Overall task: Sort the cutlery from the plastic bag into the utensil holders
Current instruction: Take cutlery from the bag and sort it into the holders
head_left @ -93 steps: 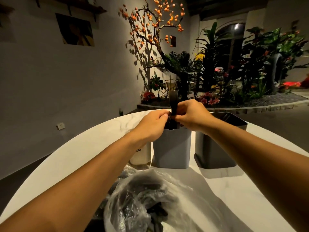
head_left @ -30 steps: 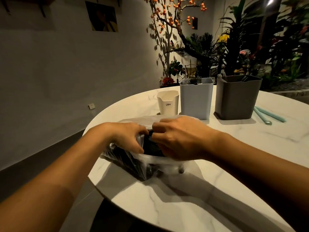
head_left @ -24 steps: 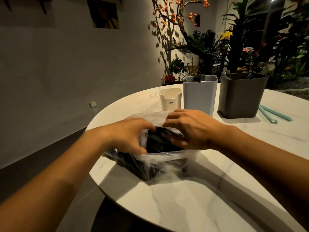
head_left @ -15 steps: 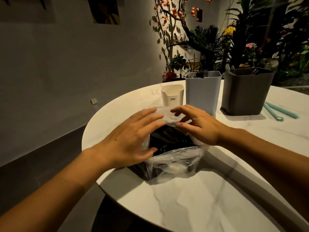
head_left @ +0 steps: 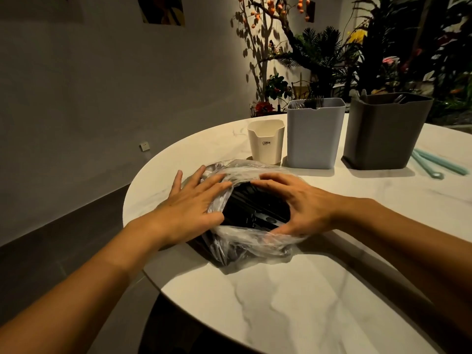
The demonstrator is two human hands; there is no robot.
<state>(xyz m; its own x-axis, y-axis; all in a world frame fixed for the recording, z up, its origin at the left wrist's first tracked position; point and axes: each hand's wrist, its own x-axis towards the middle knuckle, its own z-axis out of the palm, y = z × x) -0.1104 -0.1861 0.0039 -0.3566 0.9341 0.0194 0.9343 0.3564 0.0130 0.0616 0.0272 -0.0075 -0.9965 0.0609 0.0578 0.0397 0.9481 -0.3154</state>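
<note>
A clear plastic bag (head_left: 251,238) full of black cutlery (head_left: 255,208) lies near the table's left edge. My left hand (head_left: 190,205) rests flat on the bag's left side with its fingers spread. My right hand (head_left: 298,203) lies on the bag's right side, thumb and fingers arched round the open mouth. Behind the bag stand three holders: a small cream one (head_left: 265,141), a taller light grey one (head_left: 314,134) with cutlery tips showing, and a dark grey one (head_left: 383,134).
The round white marble table (head_left: 293,302) ends just left of the bag. Two pale teal utensils (head_left: 434,167) lie right of the dark holder. Plants and a wall stand behind the table.
Both hands left the light grey holder and came down to the bag. They first gripped its mouth, then their fingers straightened and spread it wider, showing more black cutlery.
</note>
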